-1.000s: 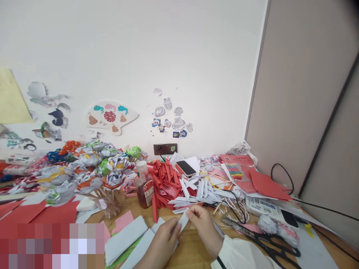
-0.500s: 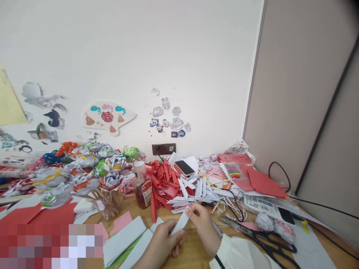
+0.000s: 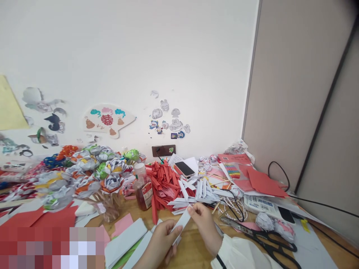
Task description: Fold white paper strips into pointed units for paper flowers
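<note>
Both my hands hold one narrow white paper strip (image 3: pixel 182 223) low in the middle of the view, above the wooden table (image 3: pixel 196 254). My left hand (image 3: pixel 161 244) pinches its lower end with closed fingers. My right hand (image 3: pixel 204 226), in a white sleeve, pinches the upper end between thumb and fingers. Just behind the strip lies a heap of folded white strips (image 3: pixel 202 192) and a heap of folded red strips (image 3: pixel 164 185).
Paper flowers (image 3: pixel 92 172) stand in a jar at the left beside a red-filled bottle (image 3: pixel 143 186). A phone (image 3: pixel 185 169) lies behind the heaps. Black scissors (image 3: pixel 266 243), cables, crumpled paper balls and red sheets (image 3: pixel 263 181) crowd the right. White sheets (image 3: pixel 126 239) lie left of my hands.
The camera has shifted slightly. My hands keep their grip on the strip; the right hand has raised its end a little and the left thumb has slid along it.
</note>
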`<state>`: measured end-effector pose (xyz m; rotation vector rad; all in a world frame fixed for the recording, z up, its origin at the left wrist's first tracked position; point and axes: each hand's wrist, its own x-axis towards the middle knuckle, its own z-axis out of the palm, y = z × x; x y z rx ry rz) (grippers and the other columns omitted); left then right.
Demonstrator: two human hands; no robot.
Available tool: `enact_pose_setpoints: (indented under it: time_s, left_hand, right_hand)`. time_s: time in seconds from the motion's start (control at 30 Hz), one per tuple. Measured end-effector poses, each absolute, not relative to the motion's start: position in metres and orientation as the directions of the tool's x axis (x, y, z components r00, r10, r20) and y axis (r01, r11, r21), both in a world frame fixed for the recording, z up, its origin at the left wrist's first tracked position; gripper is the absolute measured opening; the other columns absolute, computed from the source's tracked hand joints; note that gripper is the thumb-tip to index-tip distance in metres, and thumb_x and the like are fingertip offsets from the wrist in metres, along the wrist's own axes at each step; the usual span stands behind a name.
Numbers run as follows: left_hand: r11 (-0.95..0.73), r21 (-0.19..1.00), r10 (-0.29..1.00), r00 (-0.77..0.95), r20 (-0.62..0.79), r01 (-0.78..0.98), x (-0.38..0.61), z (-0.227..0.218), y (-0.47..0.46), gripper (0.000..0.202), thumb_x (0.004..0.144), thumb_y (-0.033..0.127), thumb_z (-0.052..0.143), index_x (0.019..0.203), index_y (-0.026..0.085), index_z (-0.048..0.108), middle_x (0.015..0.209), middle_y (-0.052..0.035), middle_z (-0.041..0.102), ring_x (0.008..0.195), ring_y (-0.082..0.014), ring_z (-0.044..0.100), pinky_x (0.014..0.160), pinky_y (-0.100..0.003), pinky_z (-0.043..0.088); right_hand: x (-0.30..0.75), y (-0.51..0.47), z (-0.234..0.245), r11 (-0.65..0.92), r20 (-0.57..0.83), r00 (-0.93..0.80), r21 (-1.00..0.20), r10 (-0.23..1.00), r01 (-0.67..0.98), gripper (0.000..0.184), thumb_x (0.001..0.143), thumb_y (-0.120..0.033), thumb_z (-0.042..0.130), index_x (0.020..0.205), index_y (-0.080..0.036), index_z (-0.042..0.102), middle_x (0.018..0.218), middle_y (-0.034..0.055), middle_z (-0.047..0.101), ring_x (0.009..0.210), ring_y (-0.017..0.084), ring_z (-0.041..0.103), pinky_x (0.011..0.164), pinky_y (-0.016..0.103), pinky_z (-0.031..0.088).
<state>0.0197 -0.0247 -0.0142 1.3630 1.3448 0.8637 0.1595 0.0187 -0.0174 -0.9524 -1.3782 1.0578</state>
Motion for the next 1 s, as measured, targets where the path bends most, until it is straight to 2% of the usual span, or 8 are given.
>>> enact_pose_setpoints:
  time_s: [0.07, 0.2, 0.3, 0.37, 0.43, 0.6, 0.77, 1.0]
  left_hand:
    - [0.104, 0.956, 0.988, 0.081, -0.131, 0.275, 0.018, -0.015, -0.023, 0.039, 0.067, 0.057, 0.044, 0.058, 0.02, 0.038, 0.028, 0.0089, 0.044, 0.019, -0.0048, 0.03, 0.025, -0.016, 0.012]
    - [0.054, 0.979, 0.995, 0.074, -0.07, 0.197, 0.016, -0.014, -0.02, 0.044, 0.06, 0.062, 0.049, 0.06, 0.018, 0.041, 0.032, 0.0087, 0.046, 0.023, -0.0044, 0.032, 0.028, -0.017, 0.019]
    - [0.044, 0.98, 0.997, 0.049, -0.055, 0.196, 0.015, -0.016, -0.018, 0.046, 0.058, 0.063, 0.05, 0.06, 0.018, 0.042, 0.031, 0.0104, 0.041, 0.023, -0.0041, 0.028, 0.029, -0.018, 0.018]
    - [0.037, 0.979, 0.998, 0.037, -0.045, 0.2, 0.015, -0.017, -0.017, 0.045, 0.059, 0.063, 0.05, 0.059, 0.018, 0.043, 0.031, 0.0106, 0.04, 0.024, -0.0043, 0.028, 0.03, -0.018, 0.018]
    - [0.041, 0.979, 0.998, 0.039, -0.049, 0.2, 0.014, -0.018, -0.016, 0.045, 0.058, 0.062, 0.052, 0.06, 0.018, 0.043, 0.032, 0.0099, 0.042, 0.026, -0.0048, 0.029, 0.031, -0.018, 0.02]
    - [0.012, 0.991, 0.998, 0.053, -0.02, 0.132, 0.015, -0.013, -0.017, 0.042, 0.056, 0.056, 0.059, 0.06, 0.017, 0.044, 0.042, 0.0058, 0.053, 0.029, -0.0052, 0.038, 0.035, -0.019, 0.027]
    - [0.053, 0.996, 0.994, 0.088, -0.059, 0.071, 0.015, -0.018, -0.016, 0.044, 0.053, 0.058, 0.059, 0.061, 0.017, 0.042, 0.045, 0.0032, 0.057, 0.028, -0.007, 0.043, 0.032, -0.019, 0.029]
    - [0.061, 0.992, 0.988, 0.138, -0.076, 0.11, 0.017, -0.019, -0.018, 0.043, 0.062, 0.059, 0.051, 0.06, 0.017, 0.043, 0.035, 0.0062, 0.05, 0.024, -0.0067, 0.041, 0.026, -0.016, 0.025]
  right_hand:
    - [0.161, 0.02, -0.018, 0.267, 0.27, -0.057, -0.962, 0.961, -0.051, 0.032, 0.069, -0.043, 0.055, 0.055, -0.016, 0.044, 0.054, -0.003, 0.042, 0.054, 0.011, 0.037, 0.053, 0.022, 0.032]
    - [0.163, 0.018, -0.017, 0.197, 0.219, -0.087, -0.958, 0.972, -0.208, 0.033, 0.07, -0.044, 0.055, 0.057, -0.015, 0.045, 0.054, -0.0037, 0.042, 0.053, 0.01, 0.039, 0.052, 0.021, 0.033]
    - [0.162, 0.01, -0.011, 0.043, 0.15, -0.275, -0.932, 0.95, -0.36, 0.03, 0.071, -0.044, 0.055, 0.069, -0.015, 0.052, 0.062, -0.0019, 0.049, 0.055, 0.009, 0.043, 0.055, 0.022, 0.036]
    - [0.16, 0.004, -0.009, -0.07, 0.096, -0.408, -0.925, 0.908, -0.375, 0.031, 0.068, -0.043, 0.059, 0.079, -0.014, 0.055, 0.066, 0.0, 0.052, 0.055, 0.009, 0.045, 0.056, 0.023, 0.038]
    - [0.156, 0.002, -0.011, -0.106, 0.065, -0.457, -0.935, 0.887, -0.339, 0.033, 0.065, -0.041, 0.063, 0.079, -0.013, 0.057, 0.066, 0.0011, 0.054, 0.053, 0.009, 0.045, 0.056, 0.023, 0.038]
    - [0.153, 0.01, -0.022, 0.003, 0.107, -0.333, -0.955, 0.937, -0.297, 0.031, 0.065, -0.042, 0.062, 0.07, -0.012, 0.057, 0.06, 0.0007, 0.055, 0.05, 0.009, 0.045, 0.05, 0.021, 0.035]
    - [0.153, 0.011, -0.023, 0.042, 0.122, -0.334, -0.971, 0.935, -0.237, 0.03, 0.066, -0.042, 0.061, 0.072, -0.013, 0.056, 0.06, 0.0003, 0.054, 0.05, 0.009, 0.046, 0.049, 0.021, 0.036]
    - [0.15, 0.005, -0.016, 0.109, 0.164, -0.356, -0.979, 0.92, -0.169, 0.037, 0.063, -0.049, 0.06, 0.063, -0.013, 0.054, 0.053, -0.001, 0.051, 0.045, 0.009, 0.044, 0.043, 0.021, 0.034]
